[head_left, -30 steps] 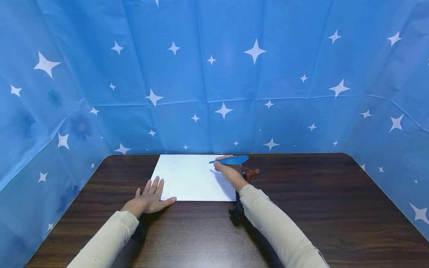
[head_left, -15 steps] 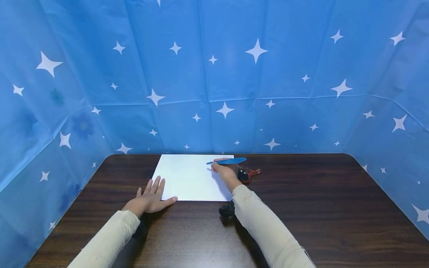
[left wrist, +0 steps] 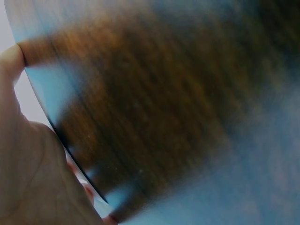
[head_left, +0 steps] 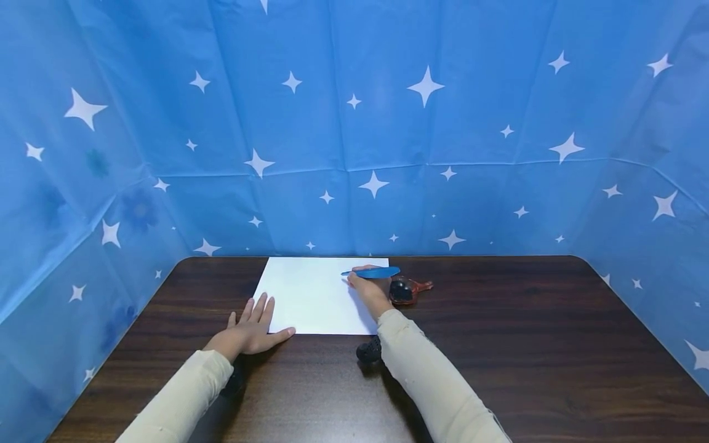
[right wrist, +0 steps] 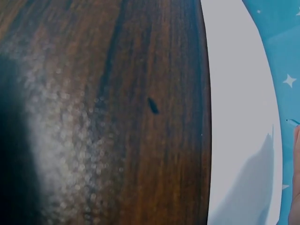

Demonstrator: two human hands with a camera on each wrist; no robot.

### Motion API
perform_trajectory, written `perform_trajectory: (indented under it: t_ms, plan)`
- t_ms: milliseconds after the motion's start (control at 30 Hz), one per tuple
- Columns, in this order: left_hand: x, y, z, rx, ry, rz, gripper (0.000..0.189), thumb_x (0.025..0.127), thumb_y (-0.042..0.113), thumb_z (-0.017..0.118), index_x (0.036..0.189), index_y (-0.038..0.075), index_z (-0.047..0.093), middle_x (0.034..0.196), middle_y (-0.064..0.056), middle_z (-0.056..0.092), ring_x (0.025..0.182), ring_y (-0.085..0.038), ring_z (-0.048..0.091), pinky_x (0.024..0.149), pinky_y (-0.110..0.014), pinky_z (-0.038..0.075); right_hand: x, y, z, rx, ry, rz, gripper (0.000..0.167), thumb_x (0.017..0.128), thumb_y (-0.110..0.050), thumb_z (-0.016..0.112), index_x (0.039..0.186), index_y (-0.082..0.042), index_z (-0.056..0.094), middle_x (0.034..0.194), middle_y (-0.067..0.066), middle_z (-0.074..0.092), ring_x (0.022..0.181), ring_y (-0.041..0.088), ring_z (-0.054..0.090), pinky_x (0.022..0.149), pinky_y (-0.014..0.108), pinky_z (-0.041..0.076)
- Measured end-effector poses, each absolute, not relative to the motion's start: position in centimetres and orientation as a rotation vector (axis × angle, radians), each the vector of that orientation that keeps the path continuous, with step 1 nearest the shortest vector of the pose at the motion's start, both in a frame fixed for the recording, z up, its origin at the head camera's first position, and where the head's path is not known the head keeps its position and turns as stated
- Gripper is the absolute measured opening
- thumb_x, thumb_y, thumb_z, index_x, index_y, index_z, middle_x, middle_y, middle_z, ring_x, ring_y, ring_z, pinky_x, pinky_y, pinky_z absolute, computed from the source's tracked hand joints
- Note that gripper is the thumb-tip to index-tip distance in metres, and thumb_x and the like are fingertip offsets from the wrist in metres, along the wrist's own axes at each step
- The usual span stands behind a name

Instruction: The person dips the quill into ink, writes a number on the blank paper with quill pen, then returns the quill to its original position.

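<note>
A sheet of white paper (head_left: 304,295) lies at the table's far side. My left hand (head_left: 246,332) rests over its lower left corner, fingers spread on the paper and thumb along the near edge. In the left wrist view, the left hand (left wrist: 33,173) shows at the lower left. My right hand (head_left: 372,294) pinches a blue feather pen (head_left: 379,272), its thin tip pointing left close over the paper's right half. Only the edge of the right hand (right wrist: 296,173) enters the right wrist view, with the pen tip (right wrist: 293,122) just above it.
Just right of the right hand sits a reddish-brown, glossy object (head_left: 407,290) with a black middle and a narrow end pointing right. Dark wood-grain table (head_left: 498,332) surrounds the paper. A blue curtain with white stars (head_left: 354,123) stands behind the table's far edge.
My right hand and forearm have shifted left over the paper with the feather pen, showing more of the reddish-brown object. The left hand stays in place on the paper.
</note>
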State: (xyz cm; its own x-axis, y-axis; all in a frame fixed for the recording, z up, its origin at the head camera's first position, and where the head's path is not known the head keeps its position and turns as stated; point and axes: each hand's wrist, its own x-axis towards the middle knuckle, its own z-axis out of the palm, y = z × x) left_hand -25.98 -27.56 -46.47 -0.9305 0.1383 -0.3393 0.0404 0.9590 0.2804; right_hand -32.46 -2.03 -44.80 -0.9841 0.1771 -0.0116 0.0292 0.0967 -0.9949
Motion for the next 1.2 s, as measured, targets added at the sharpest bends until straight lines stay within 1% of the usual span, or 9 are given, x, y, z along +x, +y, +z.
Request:
perform_trajectory:
  t_ms: [133, 233, 300, 367, 533, 600, 700, 867, 1200]
  plan:
    - [-26.0, -27.5, -46.3, 0.136, 2.737, 0.385, 0.115, 0.08, 0.085, 0.029, 0.153, 0.002, -0.002, 0.159, -0.02, -0.013, 0.144, -0.041, -0.014, 0.106, -0.069, -0.009, -32.2, -1.9, -44.8, -0.217, -2.3, 1.975, 0.014, 0.085, -0.013, 0.069, 0.097, -0.006, 0.071, 0.078, 0.003, 0.071, 0.073, 0.014, 0.066, 0.078, 0.034, 0.053]
    - [-26.1, -27.5, -46.4, 0.126, 2.738, 0.369, 0.113, 0.081, 0.085, 0.029, 0.154, 0.005, -0.001, 0.159, -0.017, -0.013, 0.144, -0.039, -0.015, 0.107, -0.069, -0.007, -32.2, -2.1, -45.0, -0.251, -2.316, 1.931, 0.013, 0.083, -0.014, 0.07, 0.095, -0.008, 0.073, 0.074, 0.001, 0.071, 0.07, 0.012, 0.065, 0.076, 0.032, 0.052]
    - [-26.1, -27.5, -46.5, 0.131, 2.74, 0.365, 0.113, 0.081, 0.085, 0.029, 0.154, 0.005, -0.002, 0.159, -0.018, -0.013, 0.144, -0.04, -0.014, 0.106, -0.07, -0.007, -32.3, -2.3, -45.1, -0.232, -2.297, 1.934, 0.014, 0.084, -0.012, 0.069, 0.096, -0.006, 0.072, 0.075, 0.003, 0.071, 0.07, 0.012, 0.066, 0.075, 0.031, 0.053]
    - [-26.3, -27.7, -46.8, 0.121, 2.739, 0.35, 0.113, 0.079, 0.086, 0.027, 0.154, 0.007, -0.004, 0.159, -0.015, -0.015, 0.145, -0.038, -0.015, 0.107, -0.069, -0.007, -32.3, -2.5, -45.3, -0.19, -2.273, 1.942, 0.015, 0.085, -0.009, 0.068, 0.098, -0.002, 0.071, 0.078, 0.007, 0.072, 0.07, 0.014, 0.066, 0.072, 0.031, 0.054]
    - [-26.4, -27.8, -47.0, 0.124, 2.747, 0.349, 0.122, 0.073, 0.092, 0.023, 0.154, 0.005, -0.004, 0.159, -0.017, -0.015, 0.145, -0.038, -0.014, 0.106, -0.069, -0.009, -32.1, -2.8, -45.5, -0.15, -2.242, 1.969, 0.017, 0.087, -0.006, 0.067, 0.101, 0.002, 0.068, 0.083, 0.013, 0.072, 0.073, 0.016, 0.067, 0.072, 0.03, 0.055]
    - [-26.3, -27.7, -46.9, 0.125, 2.754, 0.351, 0.124, 0.071, 0.094, 0.022, 0.154, 0.004, -0.003, 0.159, -0.017, -0.013, 0.145, -0.039, -0.013, 0.106, -0.069, -0.009, -32.1, -3.0, -45.5, -0.175, -2.224, 1.983, 0.017, 0.086, -0.005, 0.067, 0.1, 0.003, 0.068, 0.083, 0.013, 0.072, 0.072, 0.016, 0.068, 0.071, 0.03, 0.055]
    - [-26.2, -27.7, -46.8, 0.126, 2.758, 0.353, 0.124, 0.072, 0.093, 0.022, 0.153, 0.003, -0.002, 0.159, -0.018, -0.013, 0.145, -0.039, -0.013, 0.106, -0.069, -0.009, -32.1, -3.3, -45.3, -0.21, -2.208, 1.978, 0.017, 0.085, -0.005, 0.068, 0.099, 0.003, 0.069, 0.081, 0.012, 0.072, 0.069, 0.014, 0.067, 0.07, 0.029, 0.055]
    - [-26.1, -27.7, -46.8, 0.121, 2.76, 0.356, 0.121, 0.074, 0.092, 0.023, 0.154, 0.004, -0.002, 0.159, -0.017, -0.013, 0.145, -0.039, -0.013, 0.106, -0.068, -0.009, -32.2, -3.7, -45.1, -0.297, -2.219, 1.959, 0.015, 0.084, -0.008, 0.07, 0.097, -0.001, 0.071, 0.078, 0.009, 0.072, 0.065, 0.01, 0.065, 0.07, 0.028, 0.054]
    - [-26.2, -27.8, -47.1, 0.12, 2.76, 0.345, 0.121, 0.074, 0.091, 0.022, 0.153, 0.005, -0.004, 0.159, -0.017, -0.014, 0.145, -0.038, -0.013, 0.107, -0.068, -0.008, -32.2, -4.1, -45.2, -0.401, -2.206, 1.974, 0.014, 0.082, -0.01, 0.072, 0.095, -0.004, 0.073, 0.076, 0.006, 0.072, 0.066, 0.013, 0.066, 0.073, 0.031, 0.054]
